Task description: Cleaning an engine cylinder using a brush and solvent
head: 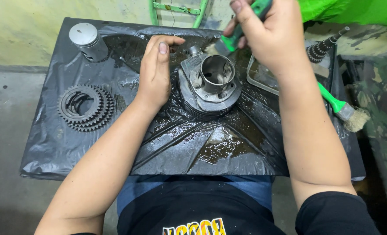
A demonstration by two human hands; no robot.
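Right hand [267,37] clasps green-handled brush [235,37] | left hand [155,72] steadies finned metal cylinder [211,85]

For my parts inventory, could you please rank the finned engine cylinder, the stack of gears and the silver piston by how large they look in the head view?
1. Finned engine cylinder, largest.
2. Stack of gears, only slightly smaller; close to the cylinder.
3. Silver piston, clearly smallest, though it sits farthest from the camera.

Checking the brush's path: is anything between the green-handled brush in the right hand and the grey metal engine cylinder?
Nothing visible: the green-handled brush in the right hand has bristles at the grey metal engine cylinder.
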